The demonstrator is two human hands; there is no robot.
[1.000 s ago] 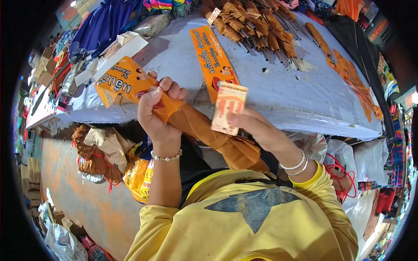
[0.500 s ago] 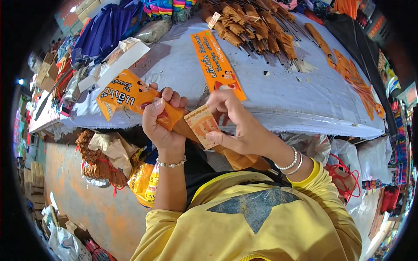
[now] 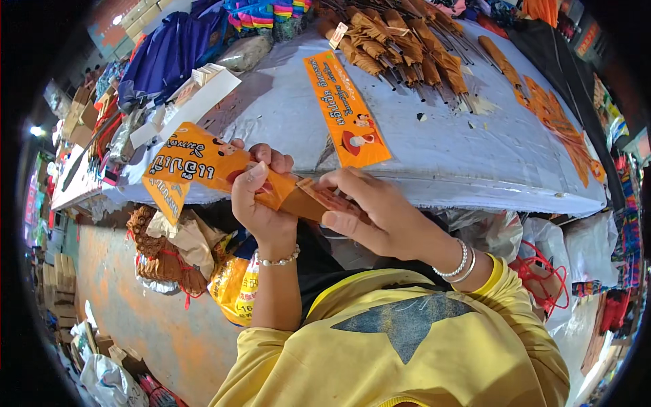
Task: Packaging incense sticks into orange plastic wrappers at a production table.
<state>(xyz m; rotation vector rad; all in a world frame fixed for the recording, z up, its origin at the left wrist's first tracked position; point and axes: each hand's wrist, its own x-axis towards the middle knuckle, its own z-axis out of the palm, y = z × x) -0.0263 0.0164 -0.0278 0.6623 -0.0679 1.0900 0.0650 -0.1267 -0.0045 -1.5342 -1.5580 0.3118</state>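
Note:
My left hand (image 3: 264,197) is closed around an orange printed plastic sleeve (image 3: 196,159) at its open end. A brown folded umbrella (image 3: 303,205) enters that end and runs back under my right hand toward my lap. Pinched in my right hand (image 3: 380,214) is a small printed card (image 3: 333,197), tilted and lying along the umbrella, with one end at the sleeve's mouth. My right fingers hide part of the card and the umbrella behind it. Another flat orange sleeve (image 3: 347,112) lies on the table just beyond my hands.
On the pale-covered table (image 3: 441,149) lies a pile of brown folded umbrellas (image 3: 407,51). More orange sleeves (image 3: 563,132) spread at right. A dark blue umbrella (image 3: 169,54) and a white carton piece (image 3: 186,105) are at left. Below stand a yellow bag (image 3: 234,288) and a brown bundle (image 3: 169,261).
My right hand has tipped the card from facing up to nearly edge-on and brought it down against the umbrella at the sleeve's mouth. My left hand keeps its grip.

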